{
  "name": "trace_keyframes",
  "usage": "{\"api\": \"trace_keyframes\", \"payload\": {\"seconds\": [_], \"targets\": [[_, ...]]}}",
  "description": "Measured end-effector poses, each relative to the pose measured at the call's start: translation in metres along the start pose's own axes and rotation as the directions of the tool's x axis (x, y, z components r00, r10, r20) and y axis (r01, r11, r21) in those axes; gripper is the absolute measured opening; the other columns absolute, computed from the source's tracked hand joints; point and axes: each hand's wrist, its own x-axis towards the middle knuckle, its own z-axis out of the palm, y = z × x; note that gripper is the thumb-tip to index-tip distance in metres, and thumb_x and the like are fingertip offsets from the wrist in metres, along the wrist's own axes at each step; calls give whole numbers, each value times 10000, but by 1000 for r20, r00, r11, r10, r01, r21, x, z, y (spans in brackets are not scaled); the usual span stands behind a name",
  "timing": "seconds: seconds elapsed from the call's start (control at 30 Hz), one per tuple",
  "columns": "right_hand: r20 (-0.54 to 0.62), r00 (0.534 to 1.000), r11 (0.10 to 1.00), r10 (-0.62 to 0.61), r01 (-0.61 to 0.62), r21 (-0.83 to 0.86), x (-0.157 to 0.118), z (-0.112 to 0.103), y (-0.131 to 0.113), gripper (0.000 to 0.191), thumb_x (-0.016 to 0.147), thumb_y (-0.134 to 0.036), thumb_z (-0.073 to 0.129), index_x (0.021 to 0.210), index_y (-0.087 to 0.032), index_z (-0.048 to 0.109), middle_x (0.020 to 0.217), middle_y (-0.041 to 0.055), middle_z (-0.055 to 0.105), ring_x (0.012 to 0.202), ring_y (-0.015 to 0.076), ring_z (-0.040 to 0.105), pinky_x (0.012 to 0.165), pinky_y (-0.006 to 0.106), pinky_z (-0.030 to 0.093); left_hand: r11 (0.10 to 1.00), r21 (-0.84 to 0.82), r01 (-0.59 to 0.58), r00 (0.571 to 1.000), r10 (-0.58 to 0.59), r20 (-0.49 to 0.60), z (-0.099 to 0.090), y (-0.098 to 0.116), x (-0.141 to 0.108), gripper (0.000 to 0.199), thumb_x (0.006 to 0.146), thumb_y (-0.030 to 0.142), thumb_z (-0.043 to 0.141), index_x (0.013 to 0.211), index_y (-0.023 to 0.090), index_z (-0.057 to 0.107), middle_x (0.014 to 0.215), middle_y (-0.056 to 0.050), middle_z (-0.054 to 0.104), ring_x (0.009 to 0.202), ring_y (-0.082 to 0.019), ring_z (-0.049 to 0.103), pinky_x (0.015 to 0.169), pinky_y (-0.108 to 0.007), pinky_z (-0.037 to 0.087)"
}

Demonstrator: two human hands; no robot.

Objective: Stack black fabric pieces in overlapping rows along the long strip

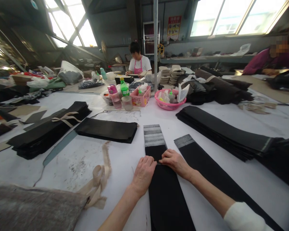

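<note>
A long black strip (167, 195) lies lengthwise on the white table, its far end marked with pale grey bands. My left hand (144, 173) is closed at the strip's left edge, fingertips pinching the material. From the right, my right hand (174, 162) reaches over the strip, its fingers closed on the same cross line, close to the left fingertips. A small raised edge or fold shows between the two hands. Just to the right lies a second black strip (207, 166) with a grey end, untouched.
Black stacks (106, 129) and a tied bundle (50, 128) lie left, another stack (221, 128) right. Beyond are a pink basket (170, 105), a green bottle (124, 88) and a pole (155, 41). Grey cloth (33, 205) lies near left. Two people sit farther back.
</note>
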Motion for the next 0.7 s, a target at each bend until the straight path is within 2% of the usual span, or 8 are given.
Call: {"api": "trace_keyframes", "payload": {"seconds": [0.13,0.33,0.7], "targets": [[-2,999,998,-50,49,-41,-1,0,-1,130,929,-245,546,892,-227,669,907,22,602,903,165,507,803,308,416,1000,9,-12,1000,12,-6,1,-1,-1,126,949,175,446,936,185,571,916,-32,537,913,-206,498,830,-370,431],[23,997,994,-67,69,-83,-2,-4,-6,162,945,-222,512,1021,-223,655,938,42,603,940,172,518,824,321,438,997,45,-56,998,55,25,3,-3,-1,219,953,163,432,1128,198,560,937,-37,537,922,-210,500,822,-371,437],[47,996,994,-70,74,-85,-5,-8,-7,189,944,-200,504,1083,-202,633,981,50,607,993,178,519,859,325,457,988,123,-93,994,84,75,-1,0,0,303,938,162,466,1232,208,522,963,-42,538,925,-212,505,811,-373,442]]}}
